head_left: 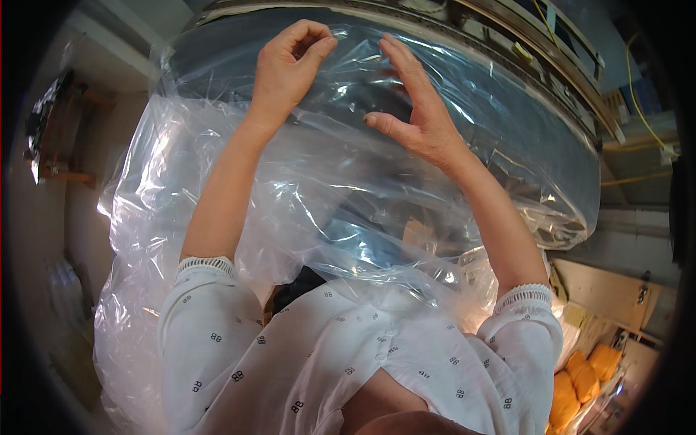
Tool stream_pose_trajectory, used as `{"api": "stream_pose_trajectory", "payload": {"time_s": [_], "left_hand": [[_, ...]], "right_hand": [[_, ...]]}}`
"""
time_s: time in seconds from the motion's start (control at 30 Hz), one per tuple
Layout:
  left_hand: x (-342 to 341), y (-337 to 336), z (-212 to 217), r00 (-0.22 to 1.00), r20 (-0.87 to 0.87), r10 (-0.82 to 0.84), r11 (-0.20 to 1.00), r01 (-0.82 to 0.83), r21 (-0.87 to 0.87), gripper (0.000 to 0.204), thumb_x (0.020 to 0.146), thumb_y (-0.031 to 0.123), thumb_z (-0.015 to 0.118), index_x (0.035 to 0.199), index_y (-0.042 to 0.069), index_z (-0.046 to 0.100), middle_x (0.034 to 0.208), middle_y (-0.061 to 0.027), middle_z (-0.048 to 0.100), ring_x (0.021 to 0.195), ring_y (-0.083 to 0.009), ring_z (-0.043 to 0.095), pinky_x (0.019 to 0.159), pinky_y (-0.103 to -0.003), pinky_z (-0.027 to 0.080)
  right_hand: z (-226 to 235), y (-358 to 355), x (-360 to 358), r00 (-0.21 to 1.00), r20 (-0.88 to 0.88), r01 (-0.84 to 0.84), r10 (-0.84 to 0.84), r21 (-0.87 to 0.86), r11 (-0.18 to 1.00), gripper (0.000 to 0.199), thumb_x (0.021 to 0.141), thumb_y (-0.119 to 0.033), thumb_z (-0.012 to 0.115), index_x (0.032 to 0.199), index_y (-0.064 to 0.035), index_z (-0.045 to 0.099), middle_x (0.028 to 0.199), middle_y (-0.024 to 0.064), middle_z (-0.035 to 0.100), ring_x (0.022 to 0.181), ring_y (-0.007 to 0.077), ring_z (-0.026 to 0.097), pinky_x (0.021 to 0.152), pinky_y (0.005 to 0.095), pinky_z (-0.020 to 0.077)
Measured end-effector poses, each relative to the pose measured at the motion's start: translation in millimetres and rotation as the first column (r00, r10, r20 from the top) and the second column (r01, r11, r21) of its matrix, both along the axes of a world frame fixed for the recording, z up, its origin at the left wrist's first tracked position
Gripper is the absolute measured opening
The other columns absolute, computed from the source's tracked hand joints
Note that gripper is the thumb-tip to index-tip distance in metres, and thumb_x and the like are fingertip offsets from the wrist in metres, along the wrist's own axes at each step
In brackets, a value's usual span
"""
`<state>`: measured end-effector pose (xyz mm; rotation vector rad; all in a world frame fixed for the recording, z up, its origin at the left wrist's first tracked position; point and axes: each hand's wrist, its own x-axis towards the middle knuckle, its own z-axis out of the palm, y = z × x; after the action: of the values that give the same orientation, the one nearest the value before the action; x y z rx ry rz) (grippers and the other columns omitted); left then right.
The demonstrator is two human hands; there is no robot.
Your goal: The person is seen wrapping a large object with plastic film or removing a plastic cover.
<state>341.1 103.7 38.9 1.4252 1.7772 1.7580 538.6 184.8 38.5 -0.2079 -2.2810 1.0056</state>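
A large sheet of clear plastic film [167,159] lies wrinkled and shiny across the work surface and hangs down toward my body. Over its far part, left of the middle, my left hand [286,69] is closed, with thumb and index finger pinched together. A glint shows at those fingertips, but whether film or something else is between them I cannot make out. To the right of it, my right hand [420,109] is open above the film, its thumb well apart from the stretched fingers and nothing in its grasp. Dark material [507,174] shows through the far film.
Beyond the film runs a long rail or frame [536,80] with a yellow cord [638,94] hanging at its right. A brown wooden stand [61,138] is at the far left. Orange bundles [583,377] lie low on the right, near a wooden board [609,290].
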Motion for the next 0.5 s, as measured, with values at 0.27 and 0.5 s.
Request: {"api": "stream_pose_trajectory", "payload": {"time_s": [0.27, 0.5], "left_hand": [[-66, -44, 0, 0.673, -0.572, 0.470, 0.865, -0.479, 0.147, 0.010, 0.082, 0.014, 0.056, 0.087, 0.007, 0.052, 0.082, -0.0084, 0.056, 0.072, -0.0293, 0.055, 0.064, -0.034, 0.045], [-176, -92, -14, 0.304, -0.715, 0.630, 0.533, -0.839, 0.112, 0.009, 0.081, 0.019, 0.055, 0.085, 0.011, 0.056, 0.087, -0.0066, 0.057, 0.081, -0.0287, 0.057, 0.071, -0.040, 0.042]], "right_hand": [[18, 44, 40, 0.742, 0.308, -0.045, 0.596, -0.864, 0.502, 0.016, 0.075, -0.017, 0.059, 0.082, -0.0023, 0.058, 0.060, 0.0039, 0.056, 0.048, 0.0110, 0.054, 0.044, 0.0221, 0.0404], [12, 89, 114, 0.855, 0.212, 0.091, 0.473, -0.960, 0.266, 0.024, 0.066, -0.020, 0.067, 0.074, 0.0001, 0.056, 0.055, 0.0099, 0.055, 0.041, 0.0193, 0.052, 0.038, 0.0306, 0.0409]]}}
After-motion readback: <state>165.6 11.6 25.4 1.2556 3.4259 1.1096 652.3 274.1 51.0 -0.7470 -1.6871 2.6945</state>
